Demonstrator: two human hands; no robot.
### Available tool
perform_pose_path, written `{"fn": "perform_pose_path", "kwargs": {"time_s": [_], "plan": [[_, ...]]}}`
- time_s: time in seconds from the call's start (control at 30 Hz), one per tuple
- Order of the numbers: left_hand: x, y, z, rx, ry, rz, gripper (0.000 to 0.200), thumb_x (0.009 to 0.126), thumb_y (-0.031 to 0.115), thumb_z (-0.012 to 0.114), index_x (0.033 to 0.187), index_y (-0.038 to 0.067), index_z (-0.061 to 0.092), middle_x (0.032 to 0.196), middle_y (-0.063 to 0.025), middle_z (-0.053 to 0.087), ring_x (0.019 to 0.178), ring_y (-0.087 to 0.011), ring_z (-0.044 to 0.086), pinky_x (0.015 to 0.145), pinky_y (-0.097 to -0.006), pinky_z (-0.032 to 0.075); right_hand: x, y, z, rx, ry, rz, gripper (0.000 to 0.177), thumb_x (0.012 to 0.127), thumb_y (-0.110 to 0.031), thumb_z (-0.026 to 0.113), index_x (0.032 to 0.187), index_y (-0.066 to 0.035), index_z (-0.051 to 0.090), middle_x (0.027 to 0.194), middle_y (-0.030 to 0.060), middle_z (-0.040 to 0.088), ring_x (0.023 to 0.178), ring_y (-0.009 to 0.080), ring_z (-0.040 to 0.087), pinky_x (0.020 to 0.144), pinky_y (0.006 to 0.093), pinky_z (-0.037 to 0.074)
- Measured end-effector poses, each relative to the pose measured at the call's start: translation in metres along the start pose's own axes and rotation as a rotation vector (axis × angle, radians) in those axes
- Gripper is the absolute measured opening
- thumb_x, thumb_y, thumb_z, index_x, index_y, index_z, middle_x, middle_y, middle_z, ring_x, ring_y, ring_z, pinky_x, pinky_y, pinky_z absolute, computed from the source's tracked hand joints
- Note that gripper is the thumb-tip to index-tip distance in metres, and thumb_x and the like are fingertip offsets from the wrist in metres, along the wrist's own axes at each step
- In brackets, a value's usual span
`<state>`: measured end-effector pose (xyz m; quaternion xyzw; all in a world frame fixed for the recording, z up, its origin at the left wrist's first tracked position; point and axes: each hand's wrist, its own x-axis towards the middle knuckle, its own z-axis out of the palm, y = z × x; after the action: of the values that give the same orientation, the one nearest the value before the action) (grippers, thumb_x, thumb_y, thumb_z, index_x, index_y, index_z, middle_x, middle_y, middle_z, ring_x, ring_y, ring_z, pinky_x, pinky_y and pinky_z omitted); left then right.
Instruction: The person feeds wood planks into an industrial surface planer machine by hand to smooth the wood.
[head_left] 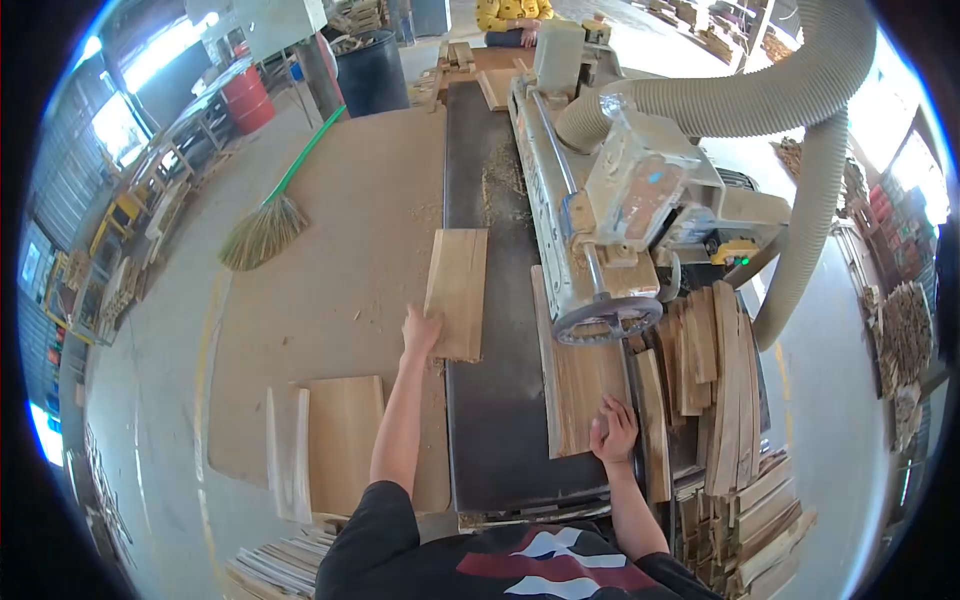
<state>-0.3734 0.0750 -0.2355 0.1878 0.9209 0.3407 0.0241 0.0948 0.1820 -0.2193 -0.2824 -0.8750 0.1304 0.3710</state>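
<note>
My left hand [422, 330] is at the left edge of a short wooden board [458, 290], its fingers closed on that edge. This board lies partly over the dark machine bed and partly over the brown tabletop. On the right, my right hand [617, 432] rests with its fingers stretched out on the near corner of another wooden board [585, 390]. That second board lies flat on the dark bed [505, 420], against the machine's side, its far end beneath the handwheel [608, 320]. A narrower strip of wood runs along its left edge.
A woodworking machine [640, 190] with a thick hose [740, 105] stands at right. Several wood offcuts [725, 370] are stacked beside it. A broom [265, 232] and more boards [345, 440] lie on the brown tabletop [330, 300]. A person in yellow [512, 12] is at the far end.
</note>
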Motion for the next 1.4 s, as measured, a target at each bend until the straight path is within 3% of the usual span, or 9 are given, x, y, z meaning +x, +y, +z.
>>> {"fn": "perform_pose_path", "kwargs": {"time_s": [0.13,0.43,0.6,0.7,0.77,1.0,1.1,1.17,1.4], "plan": [[-0.025,-0.007,-0.017,-0.449,-0.478,-0.170,0.060,0.083,0.032,0.086,0.126,-0.006,0.068,0.107,-0.0172,0.076,0.099,-0.0261,0.074,0.084,-0.0384,0.057,-0.001,0.004,0.002,0.008,0.013,-0.004,0.022,0.089,-0.023,0.064,0.096,-0.002,0.066,0.122,0.0173,0.070,0.112,0.0413,0.064,0.096,0.0514,0.053],[-0.093,-0.051,-0.136,-0.474,-0.155,-0.138,0.033,0.086,0.020,0.078,0.108,-0.004,0.077,0.078,-0.0060,0.072,0.069,-0.0119,0.065,0.061,-0.0336,0.050,-0.009,0.003,-0.001,0.021,0.033,0.053,0.018,0.090,-0.020,0.064,0.092,-0.002,0.065,0.120,0.0174,0.071,0.106,0.0423,0.065,0.093,0.0499,0.054],[-0.134,-0.106,-0.230,0.003,-0.194,-0.239,0.032,0.083,0.017,0.076,0.108,-0.002,0.077,0.082,-0.0134,0.074,0.069,-0.0173,0.067,0.063,-0.0370,0.051,-0.004,0.005,0.000,0.041,0.062,0.056,0.015,0.090,-0.018,0.065,0.091,-0.003,0.065,0.121,0.0173,0.071,0.107,0.0418,0.065,0.093,0.0502,0.054],[-0.163,-0.120,-0.245,0.237,-0.023,-0.245,0.036,0.082,0.016,0.079,0.113,-0.001,0.075,0.094,-0.0192,0.076,0.081,-0.0299,0.071,0.075,-0.0424,0.055,-0.006,0.005,0.003,0.036,0.071,0.029,0.014,0.090,-0.017,0.067,0.094,-0.003,0.067,0.122,0.0168,0.070,0.108,0.0418,0.065,0.095,0.0498,0.053],[-0.205,-0.079,-0.224,0.620,0.353,0.123,0.046,0.081,0.022,0.085,0.120,-0.001,0.073,0.110,-0.0225,0.074,0.101,-0.0404,0.069,0.091,-0.0472,0.055,-0.006,0.012,0.006,0.024,0.084,0.034,0.015,0.091,-0.017,0.068,0.098,-0.004,0.069,0.121,0.0166,0.070,0.110,0.0417,0.064,0.096,0.0497,0.053],[-0.301,0.055,-0.028,-0.197,-0.415,0.618,0.081,0.073,0.036,0.093,0.136,-0.006,0.063,0.143,-0.0234,0.062,0.138,-0.0392,0.054,0.114,-0.0479,0.042,-0.006,-0.017,-0.023,0.149,0.172,0.117,0.021,0.093,-0.025,0.072,0.101,-0.005,0.071,0.106,0.0148,0.072,0.090,0.0333,0.071,0.075,0.0410,0.058],[-0.334,0.068,0.018,-0.083,-0.395,0.608,0.087,0.073,0.038,0.093,0.139,-0.006,0.059,0.147,-0.0217,0.059,0.145,-0.0375,0.047,0.119,-0.0503,0.033,-0.037,-0.039,-0.042,0.218,-0.048,0.596,0.033,0.101,-0.035,0.066,0.098,-0.002,0.069,0.075,0.0118,0.069,0.061,0.0253,0.067,0.054,0.0355,0.052],[-0.334,0.067,0.024,-0.129,-0.395,0.581,0.086,0.073,0.038,0.092,0.140,-0.006,0.059,0.148,-0.0210,0.058,0.146,-0.0372,0.045,0.118,-0.0511,0.030,-0.049,-0.038,-0.048,0.671,-0.180,1.323,0.051,0.107,-0.048,0.055,0.084,-0.004,0.065,0.052,0.0035,0.054,0.044,0.0148,0.053,0.043,0.0316,0.039],[-0.339,0.069,0.025,-0.120,-0.297,0.646,0.081,0.079,0.031,0.088,0.144,-0.004,0.055,0.150,-0.0203,0.057,0.146,-0.0379,0.047,0.113,-0.0506,0.033,-0.052,-0.005,-0.025,0.867,-0.341,1.456,0.068,0.106,-0.061,0.048,0.079,-0.001,0.067,0.053,0.0047,0.057,0.041,0.0143,0.052,0.040,0.0282,0.035]]}}
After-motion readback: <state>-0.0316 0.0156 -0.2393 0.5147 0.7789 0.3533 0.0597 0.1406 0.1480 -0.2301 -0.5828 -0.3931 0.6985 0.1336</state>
